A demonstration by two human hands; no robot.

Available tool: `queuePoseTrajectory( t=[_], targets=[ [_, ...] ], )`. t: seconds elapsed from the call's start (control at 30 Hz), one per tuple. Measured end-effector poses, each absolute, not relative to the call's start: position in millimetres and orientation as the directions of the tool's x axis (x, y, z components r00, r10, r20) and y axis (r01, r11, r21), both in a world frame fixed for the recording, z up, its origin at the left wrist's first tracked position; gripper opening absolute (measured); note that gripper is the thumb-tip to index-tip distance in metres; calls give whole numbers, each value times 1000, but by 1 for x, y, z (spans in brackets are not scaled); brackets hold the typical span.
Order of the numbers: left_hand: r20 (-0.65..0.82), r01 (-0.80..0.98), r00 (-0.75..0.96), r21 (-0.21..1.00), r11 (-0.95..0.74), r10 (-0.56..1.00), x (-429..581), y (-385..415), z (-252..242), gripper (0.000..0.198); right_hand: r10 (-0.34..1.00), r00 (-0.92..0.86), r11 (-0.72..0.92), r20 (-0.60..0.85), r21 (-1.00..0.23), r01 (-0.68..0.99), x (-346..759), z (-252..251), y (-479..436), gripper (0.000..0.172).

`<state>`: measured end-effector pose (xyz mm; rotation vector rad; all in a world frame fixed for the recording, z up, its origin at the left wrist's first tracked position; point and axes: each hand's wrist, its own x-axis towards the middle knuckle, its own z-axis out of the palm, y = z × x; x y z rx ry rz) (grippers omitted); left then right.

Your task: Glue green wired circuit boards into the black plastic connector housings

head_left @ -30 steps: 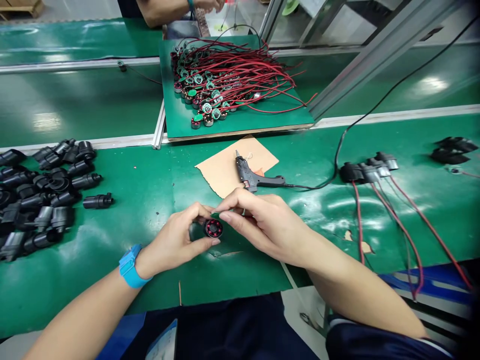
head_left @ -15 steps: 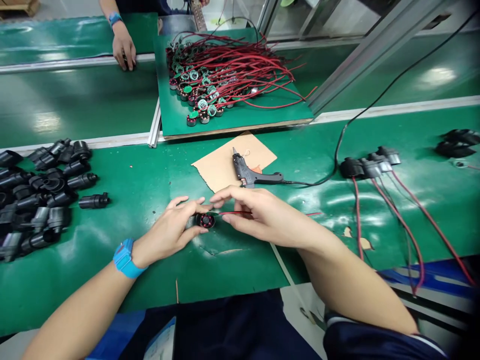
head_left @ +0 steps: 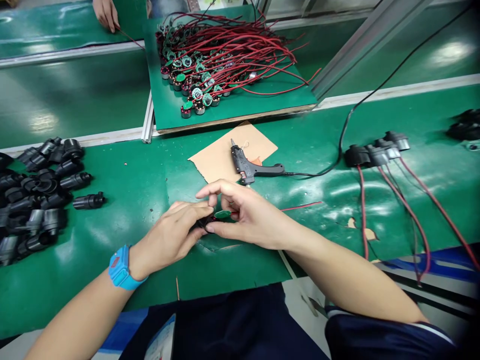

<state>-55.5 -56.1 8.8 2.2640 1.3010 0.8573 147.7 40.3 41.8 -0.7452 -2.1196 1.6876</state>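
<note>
Low over the green table, my left hand (head_left: 176, 227) is closed round a small motor (head_left: 204, 221), a dark round body that the fingers partly cover. A small green circuit board (head_left: 222, 215) shows beside it, under the fingers of my right hand (head_left: 240, 215). My right thumb presses against the motor's near side, and the right index finger arches above it. From behind the right hand a red wire (head_left: 302, 205) runs out over the table. Just beyond my hands, a black glue gun (head_left: 255, 167) lies on a piece of brown cardboard (head_left: 213, 155).
Black plastic housings (head_left: 45, 187) are heaped at the left. Several motors with red wires (head_left: 225, 65) cover a raised green board (head_left: 165, 117). Black housings with wires (head_left: 377, 150) lie to the right. The glue gun's cord (head_left: 343, 132) crosses the table. A co-worker's hand (head_left: 106, 14) is at the top left.
The motor has tilted, so its round face no longer shows and the green board does. My right hand has moved left onto the motor. The co-worker's hand has moved up and left.
</note>
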Motion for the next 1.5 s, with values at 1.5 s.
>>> queuePoseTrajectory(
  t=[1.5],
  targets=[
    [515, 808, -115, 546, -222, 849, -67, -59, 31, 24, 567, -808, 441, 158, -887, 137, 193, 48, 84, 44]
  ],
)
